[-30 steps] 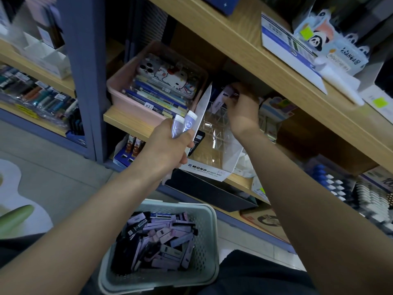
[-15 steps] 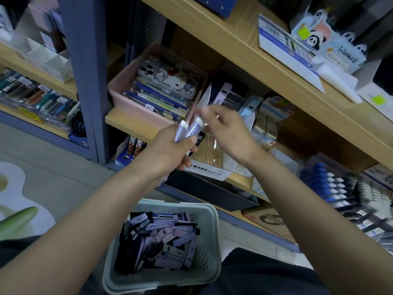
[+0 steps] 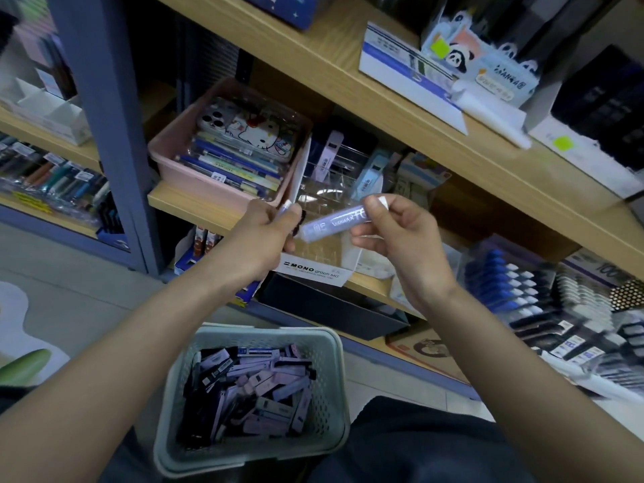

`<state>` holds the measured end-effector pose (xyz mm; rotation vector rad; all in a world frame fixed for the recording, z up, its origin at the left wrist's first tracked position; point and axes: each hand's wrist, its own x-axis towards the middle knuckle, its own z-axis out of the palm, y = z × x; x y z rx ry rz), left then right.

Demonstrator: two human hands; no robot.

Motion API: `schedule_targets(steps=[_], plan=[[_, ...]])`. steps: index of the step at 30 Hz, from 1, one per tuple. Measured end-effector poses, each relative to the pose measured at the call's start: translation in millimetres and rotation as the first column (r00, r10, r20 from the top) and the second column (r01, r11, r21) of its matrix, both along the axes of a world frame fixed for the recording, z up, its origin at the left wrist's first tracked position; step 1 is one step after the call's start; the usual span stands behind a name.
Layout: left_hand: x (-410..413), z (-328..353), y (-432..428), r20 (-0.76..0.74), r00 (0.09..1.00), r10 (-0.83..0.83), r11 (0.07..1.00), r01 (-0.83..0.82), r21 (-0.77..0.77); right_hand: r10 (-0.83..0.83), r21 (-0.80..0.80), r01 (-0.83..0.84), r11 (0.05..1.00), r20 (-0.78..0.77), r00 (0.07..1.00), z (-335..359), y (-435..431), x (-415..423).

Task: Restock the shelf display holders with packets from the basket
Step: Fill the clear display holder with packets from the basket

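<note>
My right hand [image 3: 397,235] pinches a lilac packet [image 3: 334,222] by its white-tipped end and holds it level in front of the clear display holder [image 3: 331,200] on the middle shelf. A second lilac packet [image 3: 285,208] sticks up out of the grip of my left hand [image 3: 263,235], just left of the holder. The holder has a white MONO label [image 3: 312,271] on its front and a few packets standing at its back. Below, the grey-green basket [image 3: 251,334] on the floor holds several lilac and black packets [image 3: 251,388].
A pink tray [image 3: 167,148] of pens and a cartoon phone case sits left of the holder. The wooden shelf above [image 3: 348,74] overhangs the holder. Blue and white pens [image 3: 515,291] fill the lower right shelf. A blue upright post [image 3: 101,109] stands left.
My right hand came back from the rear of the holder, took one of the two packets from my left hand and pulled it to the right. The left hand keeps one packet.
</note>
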<state>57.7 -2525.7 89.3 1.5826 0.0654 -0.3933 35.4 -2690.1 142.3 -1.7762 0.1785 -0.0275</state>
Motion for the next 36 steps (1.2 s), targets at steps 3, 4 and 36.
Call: schedule_targets(steps=[3, 4, 36], plan=[[-3, 1, -14, -0.069, 0.996, 0.051, 0.998, -0.054, -0.045, -0.009, -0.027, 0.01, 1.0, 0.038, 0.999, 7, -22, -13], [-5, 0, -19, -0.042, 0.998, 0.046, 0.999, -0.047, -0.026, -0.008, -0.054, 0.01, 0.998, 0.046, 0.999, 9, -29, -18], [-92, -49, -193, 0.266, 0.883, -0.386, 0.914, 0.327, 0.242, -0.244, -0.769, 0.256, 0.586, 0.134, 0.961, -48, -290, -105]])
